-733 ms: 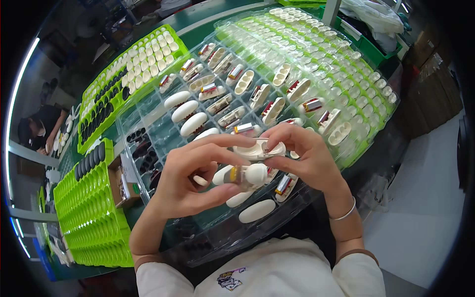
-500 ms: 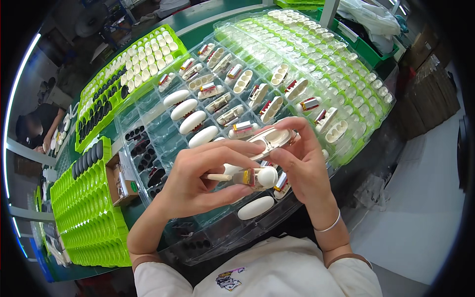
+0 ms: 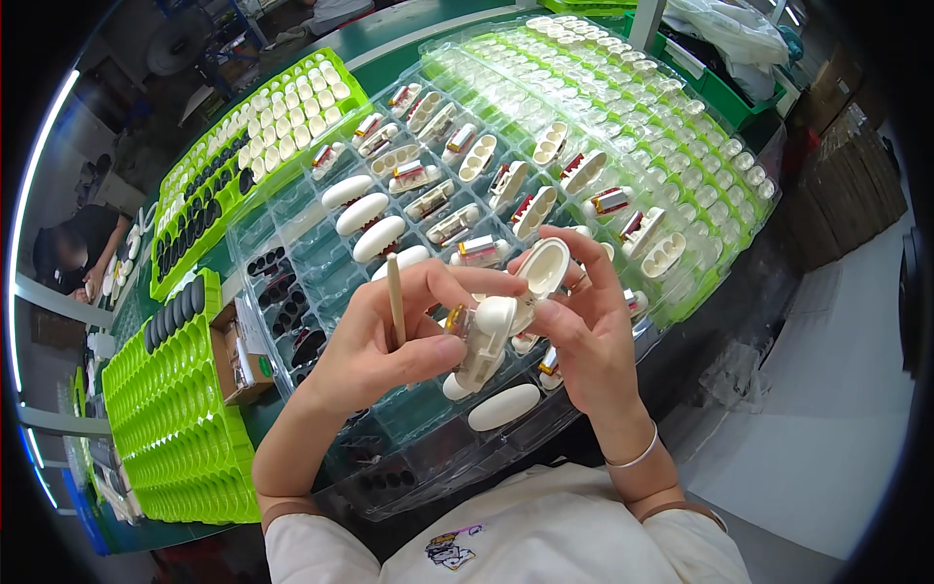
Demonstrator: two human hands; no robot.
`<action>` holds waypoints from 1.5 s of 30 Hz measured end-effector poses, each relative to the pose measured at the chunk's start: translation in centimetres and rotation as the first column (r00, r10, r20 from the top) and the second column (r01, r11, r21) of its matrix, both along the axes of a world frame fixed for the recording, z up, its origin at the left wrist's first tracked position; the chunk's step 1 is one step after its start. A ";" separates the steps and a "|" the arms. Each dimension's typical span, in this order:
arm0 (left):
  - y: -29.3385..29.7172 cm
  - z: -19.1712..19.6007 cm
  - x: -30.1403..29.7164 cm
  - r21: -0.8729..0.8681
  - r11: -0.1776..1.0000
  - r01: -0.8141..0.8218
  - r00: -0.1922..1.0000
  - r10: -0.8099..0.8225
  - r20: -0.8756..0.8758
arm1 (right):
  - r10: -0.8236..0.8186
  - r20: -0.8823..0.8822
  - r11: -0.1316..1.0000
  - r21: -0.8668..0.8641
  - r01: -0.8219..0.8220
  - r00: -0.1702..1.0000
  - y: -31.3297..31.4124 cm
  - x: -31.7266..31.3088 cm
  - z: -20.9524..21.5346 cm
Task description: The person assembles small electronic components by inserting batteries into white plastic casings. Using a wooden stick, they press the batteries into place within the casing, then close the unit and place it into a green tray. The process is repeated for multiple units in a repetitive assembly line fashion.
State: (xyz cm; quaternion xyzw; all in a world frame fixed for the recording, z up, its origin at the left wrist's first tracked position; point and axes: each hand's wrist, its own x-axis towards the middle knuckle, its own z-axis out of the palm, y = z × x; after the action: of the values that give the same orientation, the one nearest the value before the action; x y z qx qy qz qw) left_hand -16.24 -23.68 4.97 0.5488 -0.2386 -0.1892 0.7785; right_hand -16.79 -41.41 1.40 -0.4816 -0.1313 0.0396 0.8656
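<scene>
As your left hand (image 3: 368,352) pinches a white plastic housing (image 3: 479,362) and your right hand (image 3: 600,346) a white oval shell (image 3: 545,267) over the clear tray (image 3: 413,417) near you, fitting seems underway, needing alignment next.

Head-worn fisheye, down over hands (image 3: 362,355)

From afar I see the left hand (image 3: 375,343) gripping a rounded white plastic casing (image 3: 479,362), the right hand (image 3: 598,336) an oval white plastic shell (image 3: 547,268).

Right of the right hand (image 3: 593,341) is open room; ahead, white casings (image 3: 590,173) block a low pass.
</scene>
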 end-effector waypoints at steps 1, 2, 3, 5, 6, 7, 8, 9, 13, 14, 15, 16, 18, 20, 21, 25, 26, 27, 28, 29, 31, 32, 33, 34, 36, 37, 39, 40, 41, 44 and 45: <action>0.0 0.0 0.0 -0.006 1.000 0.002 1.000 -0.002 -0.004 | -0.001 0.016 1.000 0.005 0.001 1.000 0.0 0.0 0.0; 0.1 0.0 0.0 -0.017 1.000 0.009 1.000 -0.009 -0.018 | -0.003 0.032 1.000 0.010 0.002 0.999 0.0 0.1 0.1; 0.3 0.1 0.0 -0.027 1.000 0.013 0.999 -0.014 -0.031 | -0.002 0.049 1.000 0.016 0.001 0.999 0.0 0.1 0.2; 0.2 0.3 -0.3 -0.010 0.998 -0.060 0.997 0.059 -0.058 | 0.008 0.046 1.000 -0.007 -0.008 0.999 0.0 0.1 0.3; -0.1 0.6 -0.5 0.016 0.991 -0.134 0.988 0.135 -0.069 | 0.012 0.044 1.000 -0.020 -0.011 0.999 -0.1 0.1 0.3; 0.0 0.8 -0.5 0.041 0.985 -0.169 0.979 0.173 -0.110 | 0.020 0.024 1.000 -0.006 -0.020 1.000 -0.1 0.1 0.5; 0.0 1.0 -0.6 0.066 0.977 -0.202 0.966 0.210 -0.152 | 0.030 0.004 1.000 0.008 -0.030 1.000 -0.1 0.0 0.8; 0.4 1.2 -0.5 0.089 0.977 -0.196 0.952 0.212 -0.221 | 0.042 -0.012 0.999 0.025 -0.041 0.999 -0.1 0.1 0.9; 0.3 0.5 -0.4 0.124 0.960 -0.250 0.916 0.276 -0.293 | 0.042 -0.001 0.999 0.020 -0.042 0.999 -0.2 -0.1 0.8; 0.4 0.6 -0.4 0.147 0.957 -0.249 0.919 0.282 -0.275 | 0.046 0.008 0.999 0.013 -0.046 0.999 -0.2 -0.1 1.0; 0.3 0.7 -0.3 0.167 0.949 -0.268 0.917 0.304 -0.258 | 0.045 0.012 0.999 0.004 -0.045 0.999 -0.2 -0.1 1.1; 0.3 0.7 -0.3 0.187 0.940 -0.286 0.914 0.326 -0.241 | 0.054 0.018 0.999 -0.006 -0.053 0.998 -0.3 -0.2 1.2; 0.2 0.7 -0.3 0.227 0.922 -0.313 0.915 0.357 -0.187 | 0.069 0.030 0.997 -0.026 -0.069 0.997 -0.4 -0.2 1.3; 0.2 0.7 -0.4 0.265 0.905 -0.333 0.921 0.372 -0.113 | 0.036 0.065 0.998 -0.048 -0.033 0.997 -0.2 -0.4 1.3; 0.1 0.8 -0.5 0.276 0.903 -0.330 0.919 0.373 -0.123 | 0.020 0.082 0.998 -0.056 -0.015 0.996 0.0 -0.4 1.2; -0.2 0.8 -0.6 0.276 0.907 -0.318 0.922 0.364 -0.133 | 0.018 0.192 0.988 -0.151 0.011 0.981 0.0 -0.5 1.5; -0.2 0.7 -0.6 0.264 0.912 -0.315 0.925 0.357 -0.129 | 0.006 0.207 0.986 -0.163 0.028 0.978 0.1 -0.5 1.5; -0.2 0.5 -0.6 0.279 0.898 -0.339 0.921 0.378 -0.098 | 0.000 0.224 0.984 -0.174 0.040 0.975 0.2 -0.5 1.5; -0.2 0.4 -0.7 0.293 0.885 -0.363 0.915 0.397 -0.066 | -0.004 0.234 0.981 -0.190 0.050 0.972 0.3 -0.6 1.5; -0.2 0.3 -0.7 0.305 0.871 -0.386 0.909 0.415 -0.034 | -0.008 0.245 0.977 -0.206 0.060 0.970 0.4 -0.6 1.6; -0.6 0.4 -0.9 0.318 0.865 -0.387 0.908 0.417 -0.030 | -0.009 0.246 0.975 -0.215 0.064 0.969 0.2 -0.6 1.5; -0.8 0.5 -0.9 0.326 0.863 -0.387 0.908 0.418 -0.028 | -0.006 0.236 0.975 -0.213 0.057 0.972 0.2 -0.5 1.4; -0.6 0.4 -0.9 0.308 0.872 -0.381 0.911 0.412 -0.038 | -0.002 0.229 0.974 -0.218 0.054 0.973 0.3 -0.5 1.4; -0.4 0.2 -0.8 0.292 0.880 -0.375 0.913 0.406 -0.049 | -0.007 0.238 0.973 -0.223 0.062 0.971 0.4 -0.5 1.4; -0.3 0.2 -0.7 0.269 0.895 -0.356 0.919 0.388 -0.076 | -0.020 0.254 0.970 -0.231 0.081 0.967 0.4 -0.4 1.4; -0.3 0.4 -0.6 0.261 0.903 -0.341 0.922 0.376 -0.093 | -0.018 0.246 0.970 -0.232 0.077 0.969 0.3 -0.4 1.4; -0.2 0.4 -0.6 0.243 0.916 -0.320 0.927 0.355 -0.120 | -0.012 0.229 0.971 -0.231 0.066 0.973 0.3 -0.4 1.5; -0.2 0.4 -0.6 0.231 0.922 -0.312 0.929 0.347 -0.130 | -0.011 0.228 0.972 -0.225 0.063 0.974 0.3 -0.4 1.5; -0.1 0.3 -0.6 0.220 0.927 -0.304 0.931 0.338 -0.139 | -0.010 0.226 0.974 -0.220 0.061 0.974 0.2 -0.4 1.5; 0.0 0.2 -0.4 0.233 0.929 -0.287 0.932 0.327 -0.159 | -0.004 0.205 0.977 -0.209 0.048 0.979 0.1 -0.5 1.5; -0.1 0.2 -0.4 0.226 0.930 -0.291 0.932 0.329 -0.152 | 0.000 0.194 0.978 -0.204 0.040 0.981 0.1 -0.5 1.5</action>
State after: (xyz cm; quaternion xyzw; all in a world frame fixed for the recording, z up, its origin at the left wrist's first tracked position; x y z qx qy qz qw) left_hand -16.66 -23.77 5.17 0.6345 -0.0539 -0.1370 0.7587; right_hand -17.25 -41.33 2.88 -0.5719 -0.2048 -0.0027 0.7944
